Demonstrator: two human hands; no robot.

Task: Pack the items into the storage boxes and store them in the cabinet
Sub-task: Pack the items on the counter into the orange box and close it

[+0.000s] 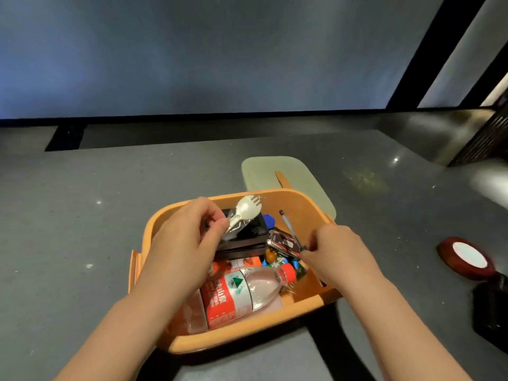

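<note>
An orange storage box (299, 202) stands open on the grey table. Inside lie a water bottle (247, 292) with a red label and red cap, a black case (247, 237), a blue cap (269, 221) and small colourful packets (277, 261). My left hand (181, 243) pinches a wrapped white plastic spork (244, 209) above the black case. My right hand (335, 251) grips the lower end of a grey pen (288, 225) that leans inside the box over a dark red packet (283, 243).
A pale green lid (291, 174) lies flat behind the box. A round red-rimmed object with a white centre (467, 257) and a black object (492, 312) sit at the right. A dark wall rises behind the table (82, 202).
</note>
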